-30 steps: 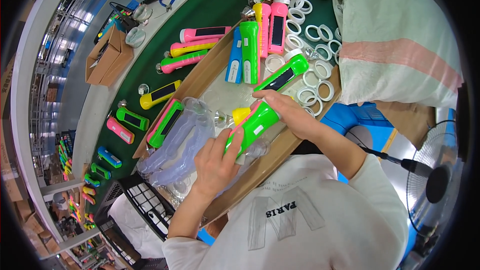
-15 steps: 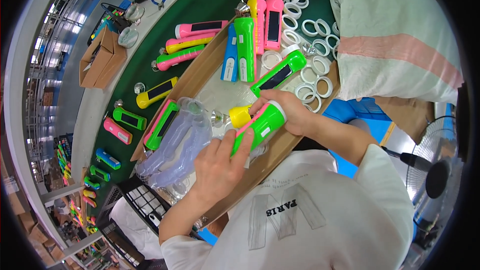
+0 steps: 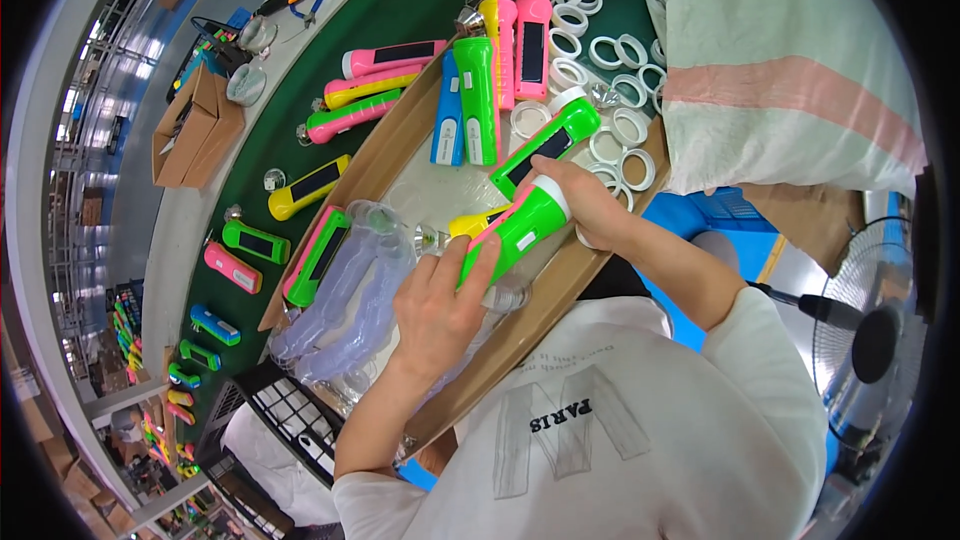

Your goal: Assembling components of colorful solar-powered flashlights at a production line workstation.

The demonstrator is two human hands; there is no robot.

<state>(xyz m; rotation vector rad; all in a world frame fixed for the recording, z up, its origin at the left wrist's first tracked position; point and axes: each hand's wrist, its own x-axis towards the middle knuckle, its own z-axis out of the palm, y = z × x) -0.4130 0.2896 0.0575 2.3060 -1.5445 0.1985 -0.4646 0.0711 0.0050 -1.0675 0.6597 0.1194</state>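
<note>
I hold a green and pink flashlight (image 3: 520, 232) over a shallow cardboard tray, its white-ringed head tilted up to the right. My left hand (image 3: 440, 305) is closed round the lower body, fingers along the side. My right hand (image 3: 580, 202) grips it near the head; some of those fingers are hidden behind it. Partly covered beneath lies a yellow flashlight (image 3: 470, 223), close to a shiny reflector (image 3: 428, 239). Just beyond my right hand, another green flashlight (image 3: 553, 143) with a dark panel rests in the tray. Clear plastic lens pieces (image 3: 340, 285) lie nested left of my left hand.
The cardboard tray (image 3: 385, 145) also holds upright-laid flashlights and many white rings (image 3: 632, 126). On the green conveyor belt (image 3: 290, 140) lie several coloured flashlights. A woven sack (image 3: 780, 70) bulges at the right, above a fan (image 3: 870, 340). A small carton (image 3: 200, 130) stands far left.
The whole view has shifted slightly. Both hands keep hold of the green and pink flashlight, and it now covers more of the yellow one. My right hand has moved a little toward its head.
</note>
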